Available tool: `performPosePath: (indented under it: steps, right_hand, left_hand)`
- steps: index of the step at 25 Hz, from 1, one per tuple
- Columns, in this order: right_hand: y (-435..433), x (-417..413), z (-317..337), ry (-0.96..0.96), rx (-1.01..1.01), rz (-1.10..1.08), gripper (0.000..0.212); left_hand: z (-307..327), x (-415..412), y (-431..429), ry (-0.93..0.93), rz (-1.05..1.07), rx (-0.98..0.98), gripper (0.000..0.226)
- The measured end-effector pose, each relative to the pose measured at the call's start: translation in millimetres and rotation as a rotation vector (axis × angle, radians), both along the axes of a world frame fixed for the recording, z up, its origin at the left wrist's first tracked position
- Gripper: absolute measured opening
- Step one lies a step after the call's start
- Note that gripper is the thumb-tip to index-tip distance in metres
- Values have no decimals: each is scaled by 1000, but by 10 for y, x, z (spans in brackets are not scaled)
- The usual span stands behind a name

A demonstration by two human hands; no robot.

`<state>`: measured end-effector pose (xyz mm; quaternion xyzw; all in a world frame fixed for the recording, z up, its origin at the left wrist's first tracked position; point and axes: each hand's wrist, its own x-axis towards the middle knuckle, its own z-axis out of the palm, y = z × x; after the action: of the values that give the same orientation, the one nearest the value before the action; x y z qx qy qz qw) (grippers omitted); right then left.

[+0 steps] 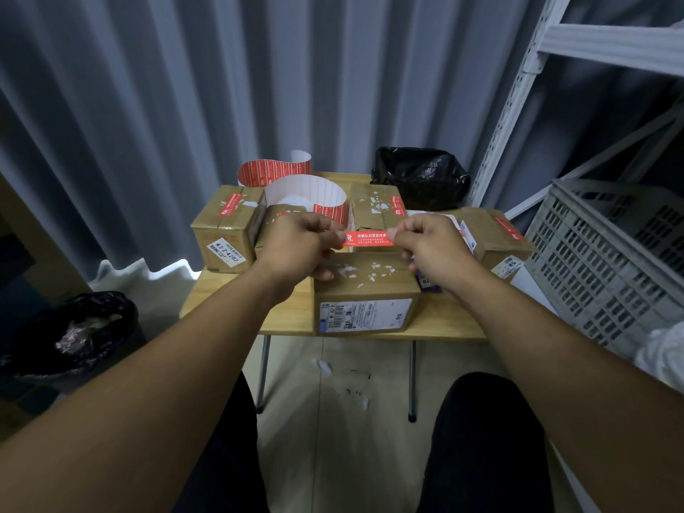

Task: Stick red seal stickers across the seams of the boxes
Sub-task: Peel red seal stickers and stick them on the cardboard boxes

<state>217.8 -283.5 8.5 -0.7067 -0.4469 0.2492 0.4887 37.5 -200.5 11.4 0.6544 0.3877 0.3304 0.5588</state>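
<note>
Seal sticker [368, 238]: narrow red strip with white print, held flat and level at frame centre, one end in each hand; print too small to be read.
Sticker place: just above the far top edge of the front box [366, 290]; contact with the box cannot be told.
Left hand [296, 246]: the sticker's left end is pinched between thumb and fingertips, the other fingers curled.
Right hand [433, 246]: the right end is pinched the same way, fingers curled in.
Front box: brown cardboard at the table's near edge, white paper scraps stuck on top, printed label on the near face; no red seal is seen on it.
Box count: five seen; the front one, left box [225, 231], one behind the left hand [274, 220], back-centre box [374, 209], right box [496, 235].
Seals already stuck: three counted, one each on the left, back-centre and right boxes, laid across the tops.
Sticker strip [296, 183]: one long white backing, curled in loops behind the boxes, rows of red stickers on parts of it.
Table [222, 301]: one, small, light wood top, metal legs.
Black bags: two; one at the table's back right [418, 177], one lining a bin [70, 335] at lower left.
Crate [607, 253]: one, grey plastic, right of frame.
Rack [555, 68]: one, white metal, upper right.
Curtain [148, 87]: grey, pleated, across the background.
</note>
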Motion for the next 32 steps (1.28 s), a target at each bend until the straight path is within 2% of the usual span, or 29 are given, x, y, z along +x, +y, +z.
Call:
performPosePath:
  steps: [6, 12, 16, 28, 32]
  right_hand:
    - [-93, 28, 29, 118, -81, -22, 9]
    - [-125, 24, -17, 67, -119, -16, 13]
    - [-81, 18, -98, 47, -146, -24, 15]
    - [-41, -13, -230, 28, -152, -47, 17]
    - [-21, -42, -262, 1, -155, -60, 15]
  left_hand:
    - [32, -28, 11, 120, -68, -104, 12]
    - [36, 29, 23, 312, -99, -41, 17]
    - [-28, 63, 42, 393, -52, 23, 14]
    - [-52, 68, 34, 415, -42, 35, 9]
    - [-66, 67, 23, 437, -20, 72, 14]
